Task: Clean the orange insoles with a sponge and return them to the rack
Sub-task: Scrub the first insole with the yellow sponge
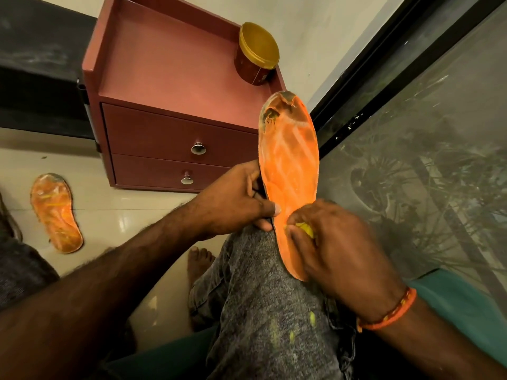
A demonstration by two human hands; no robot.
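We have one orange insole [290, 171] propped on our raised knee [258, 270], its long axis running away from us, worn toe end up toward the red cabinet [175, 86] and heel end down by our lap. Our left hand [236, 198] pinches its left edge near the middle, thumb on the face and fingers curled behind. Our right hand [337, 248] curls tightly around a yellow sponge [304, 229], pressing it onto the heel half. So the uncleaned length lies ahead of the sponge, up toward the torn toe, and we judge the next strokes must travel along that axis away from us, the right hand being the one to make them. The second insole [56, 213] lies flat on the floor [115, 215], well apart to our left.
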